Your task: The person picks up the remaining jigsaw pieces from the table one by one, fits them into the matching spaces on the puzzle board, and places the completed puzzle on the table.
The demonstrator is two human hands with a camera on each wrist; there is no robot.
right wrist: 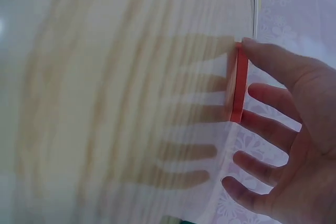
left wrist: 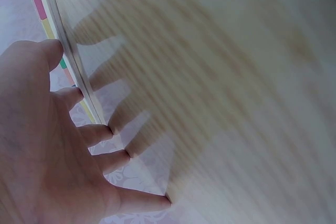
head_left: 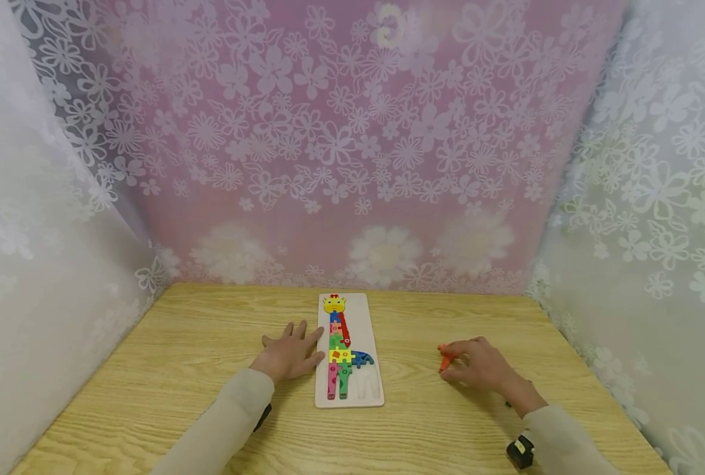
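Observation:
A pale wooden puzzle board [head_left: 360,323] lies on the table, with a giraffe of colourful pieces set in it. The giraffe has a yellow head [head_left: 334,304], a red mane piece [head_left: 344,330] and a blue rump piece [head_left: 362,358]. Below the blue piece, a pale leg-shaped recess [head_left: 369,384] shows. My left hand [head_left: 290,354] is spread beside the board's left edge, its thumb against that edge and fingertips on the table. To the right of the board, my right hand [head_left: 480,365] pinches an orange-red puzzle piece [right wrist: 240,82] between thumb and fingers, close to the tabletop.
The wood-grain table [head_left: 210,330] runs back to a pink flowered curtain [head_left: 340,165], with pale flowered curtains on both sides. A small dark thing [head_left: 509,403] is partly hidden by the right wrist. A black device [head_left: 519,452] sits at the right cuff.

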